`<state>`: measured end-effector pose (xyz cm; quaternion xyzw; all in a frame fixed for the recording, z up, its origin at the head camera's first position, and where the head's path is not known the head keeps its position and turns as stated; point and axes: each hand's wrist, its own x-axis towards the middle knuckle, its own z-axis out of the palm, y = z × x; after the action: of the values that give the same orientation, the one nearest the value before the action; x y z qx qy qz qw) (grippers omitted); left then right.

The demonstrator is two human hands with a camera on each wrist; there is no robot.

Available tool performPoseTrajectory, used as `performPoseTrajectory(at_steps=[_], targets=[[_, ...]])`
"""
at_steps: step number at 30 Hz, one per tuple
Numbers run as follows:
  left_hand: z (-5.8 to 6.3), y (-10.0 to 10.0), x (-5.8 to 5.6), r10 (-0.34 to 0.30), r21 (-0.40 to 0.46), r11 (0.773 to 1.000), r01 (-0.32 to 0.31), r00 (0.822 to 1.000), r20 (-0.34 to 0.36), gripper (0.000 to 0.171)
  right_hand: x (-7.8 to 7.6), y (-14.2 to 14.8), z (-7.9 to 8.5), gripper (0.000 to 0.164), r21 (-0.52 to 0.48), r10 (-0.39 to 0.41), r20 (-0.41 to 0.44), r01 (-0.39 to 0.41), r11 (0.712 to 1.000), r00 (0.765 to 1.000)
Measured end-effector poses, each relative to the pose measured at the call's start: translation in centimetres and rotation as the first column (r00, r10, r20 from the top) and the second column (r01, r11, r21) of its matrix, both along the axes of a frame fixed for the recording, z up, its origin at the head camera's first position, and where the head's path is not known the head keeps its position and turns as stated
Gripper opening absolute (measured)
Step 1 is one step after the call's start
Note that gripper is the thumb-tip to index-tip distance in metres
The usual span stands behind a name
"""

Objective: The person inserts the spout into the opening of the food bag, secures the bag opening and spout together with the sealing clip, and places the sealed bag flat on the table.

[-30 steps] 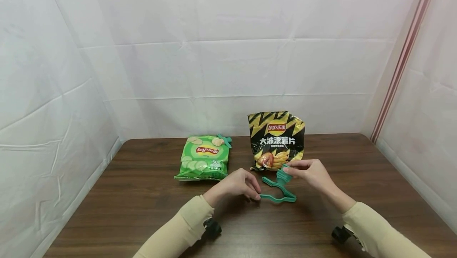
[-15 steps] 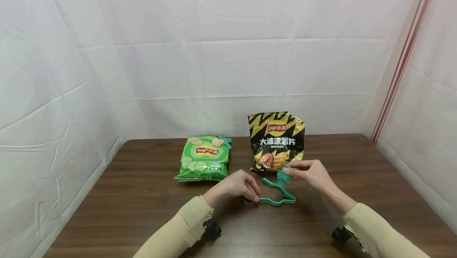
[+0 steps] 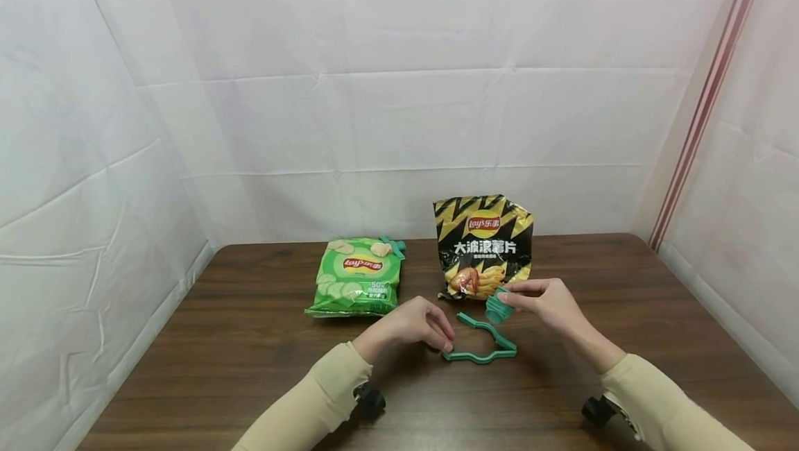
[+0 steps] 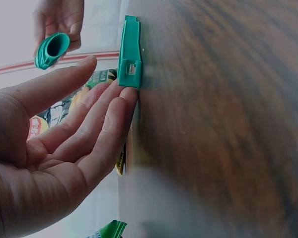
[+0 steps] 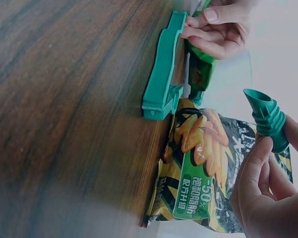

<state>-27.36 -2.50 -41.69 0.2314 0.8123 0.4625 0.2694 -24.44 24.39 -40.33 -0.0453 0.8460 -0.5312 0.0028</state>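
A green hinged bag clip (image 3: 479, 356) lies spread on the table, its two arms apart in a V. My left hand (image 3: 417, 325) touches the end of the nearer arm with its fingertips; in the left wrist view the thumb stands clear of that clip, fingers loosely bent. Between thumb and fingers, my right hand (image 3: 549, 307) pinches a ribbed green pouring spout (image 5: 268, 116), held above the table just beyond the clip. One wide slanted mouth of the spout (image 4: 54, 45) faces the left wrist camera.
A black and yellow chip bag (image 3: 483, 243) leans upright behind the spout. To its left lies a green chip bag (image 3: 358, 277) with another green clip (image 3: 394, 245) at its upper right corner. White cloth walls (image 3: 374, 118) enclose the wooden table (image 3: 250, 361).
The nearer clip arm has swung slightly toward me and left, with my left fingertips beside it. The spout has turned a little and no longer overlaps the clip in the head view.
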Motion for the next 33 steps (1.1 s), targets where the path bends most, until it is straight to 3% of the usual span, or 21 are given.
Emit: performPoseTrajectory(at_steps=[6, 11, 14, 18, 24, 33], targets=[[0.8, -0.4, -0.2, -0.008, 0.003, 1.000, 0.008, 0.998, -0.056, 0.021, 0.0, 0.2, 0.1, 0.048, -0.002, -0.017, 0.010, 0.017, 1.000, 1.000], [1.6, -0.8, -0.5, 0.021, 0.007, 1.000, -0.020, 0.998, -0.065, 0.023, 0.0, 0.4, 0.2, 0.049, 0.000, -0.028, 0.017, 0.028, 1.000, 0.999], [2.0, -0.9, -0.8, 0.039, -0.009, 0.999, -0.040, 0.993, -0.111, 0.025, 0.0, 0.5, 0.3, 0.050, -0.007, -0.030, 0.019, 0.031, 1.000, 0.999], [2.8, -1.0, -1.5, 0.069, -0.024, 0.997, -0.075, 0.978, -0.199, 0.028, 0.1, 0.7, 0.4, 0.052, -0.009, -0.036, 0.022, 0.036, 0.999, 0.999], [4.2, -1.5, -2.5, 0.137, 0.048, 0.990, -0.129, 0.964, -0.228, 0.032, 0.1, 1.0, 0.8, 0.052, 0.011, -0.041, 0.007, 0.041, 0.999, 0.999], [6.5, -1.8, -4.4, 0.240, 0.057, 0.970, -0.234, 0.911, -0.337, 0.039, -0.1, 1.4, 1.2, 0.051, 0.015, -0.046, -0.027, 0.046, 0.999, 0.999]])
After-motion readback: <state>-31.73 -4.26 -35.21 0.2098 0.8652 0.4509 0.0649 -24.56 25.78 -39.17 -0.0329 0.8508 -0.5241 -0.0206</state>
